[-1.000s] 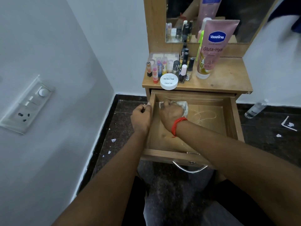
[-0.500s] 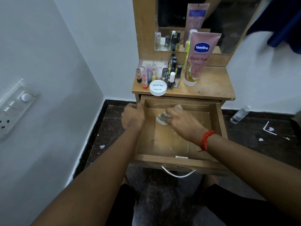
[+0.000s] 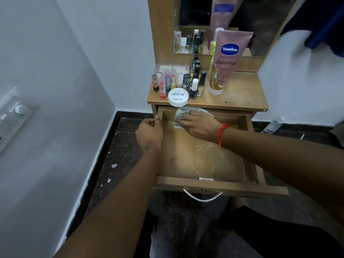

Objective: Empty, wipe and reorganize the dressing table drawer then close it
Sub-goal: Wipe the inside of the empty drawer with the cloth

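A light switch plate (image 3: 14, 116) sits on the white wall at the far left of the frame, and small white scraps (image 3: 114, 165) lie on the dark floor below it. At centre, a wooden dressing table (image 3: 242, 94) stands with its drawer (image 3: 176, 183) pulled fully open towards the viewer, a metal handle (image 3: 202, 196) on its front. The left hand (image 3: 149, 135) grips the drawer's left side wall, fingers curled round it and thumb on its top edge. Just right of it, in the drawer's back left corner, the right hand (image 3: 200, 125) holds a crumpled pale cloth (image 3: 180, 115), fingers bent over it and pressing it against the wood; a red thread (image 3: 221, 134) circles that wrist. The drawer's floor shows only pale scratch marks (image 3: 208, 151). On the tabletop above stand nail polish bottles (image 3: 194, 86), a white round tub (image 3: 178, 99) and a tall pink Vaseline tube (image 3: 228, 60) before a mirror (image 3: 260, 25). At the right, a clear plastic bottle (image 3: 271, 126) lies on the floor.
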